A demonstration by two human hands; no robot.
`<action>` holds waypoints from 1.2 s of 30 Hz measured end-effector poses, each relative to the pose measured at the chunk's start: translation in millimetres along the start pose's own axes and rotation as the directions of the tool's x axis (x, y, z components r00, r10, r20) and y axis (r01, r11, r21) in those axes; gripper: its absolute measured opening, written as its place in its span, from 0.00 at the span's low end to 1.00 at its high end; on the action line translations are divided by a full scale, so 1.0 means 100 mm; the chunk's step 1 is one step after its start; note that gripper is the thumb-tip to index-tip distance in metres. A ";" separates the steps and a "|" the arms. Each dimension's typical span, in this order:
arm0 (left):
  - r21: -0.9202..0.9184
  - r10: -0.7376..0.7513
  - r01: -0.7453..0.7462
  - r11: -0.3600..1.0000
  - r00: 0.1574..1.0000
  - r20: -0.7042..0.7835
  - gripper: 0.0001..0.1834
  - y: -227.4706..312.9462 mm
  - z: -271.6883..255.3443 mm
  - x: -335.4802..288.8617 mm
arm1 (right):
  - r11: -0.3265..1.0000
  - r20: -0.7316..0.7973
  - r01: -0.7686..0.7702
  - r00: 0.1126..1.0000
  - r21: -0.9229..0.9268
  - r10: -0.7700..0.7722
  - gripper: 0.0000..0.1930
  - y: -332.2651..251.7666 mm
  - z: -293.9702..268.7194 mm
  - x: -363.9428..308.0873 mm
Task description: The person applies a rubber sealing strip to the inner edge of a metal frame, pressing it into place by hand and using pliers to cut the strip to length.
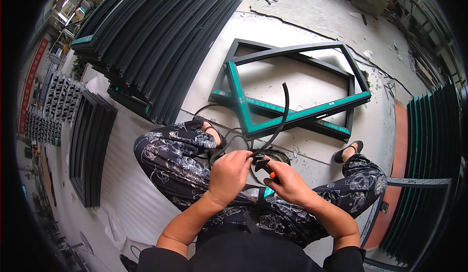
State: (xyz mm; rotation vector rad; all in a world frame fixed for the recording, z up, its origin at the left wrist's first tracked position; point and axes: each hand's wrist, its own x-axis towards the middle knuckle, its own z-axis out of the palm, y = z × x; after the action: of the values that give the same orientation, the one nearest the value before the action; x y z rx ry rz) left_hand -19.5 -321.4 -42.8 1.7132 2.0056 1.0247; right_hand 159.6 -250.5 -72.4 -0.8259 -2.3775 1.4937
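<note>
In front of my lap, my left hand (230, 173) is closed, pinching a black rubber strip (282, 120). The strip's free end curves up and away over the near corner of a window frame. Close beside it, my right hand (288, 180) grips a black-and-orange hand tool (263, 165), whose dark head is next to the left fingertips. Its exact kind is partly hidden by my fingers. Past my hands, a dark frame with green film (302, 115) lies crosswise on another dark frame (292, 55).
A tall stack of dark frames (161, 33) stands at the far left, with a smaller stack (91, 150) nearer. Green-edged dark frames (424, 174) stand at the right. Black strip loops lie between my feet. Debris is scattered on the concrete floor (302, 8).
</note>
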 end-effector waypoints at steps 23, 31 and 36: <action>-0.809 -0.090 0.578 -0.108 0.805 0.587 0.07 -0.51 0.32 -0.06 | 0.102 0.541 -0.553 0.832 0.827 0.124 0.26 0.27 0.21 0.11; -0.823 -0.379 0.507 0.254 0.836 0.398 0.10 -0.47 0.24 0.00 | 0.729 0.284 -0.500 0.866 0.468 0.412 0.40 0.13 0.31 0.09; -0.785 -0.408 0.448 0.427 0.871 0.275 0.10 -0.44 0.13 0.07 | 0.881 0.035 -0.242 0.968 0.406 0.249 0.39 0.44 0.24 0.06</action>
State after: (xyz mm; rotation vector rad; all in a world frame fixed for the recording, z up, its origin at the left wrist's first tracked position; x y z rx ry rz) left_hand -44.6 -311.7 -80.0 0.6291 1.3693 1.3916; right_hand 159.0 -251.0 -122.2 -1.0510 -1.8890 1.9781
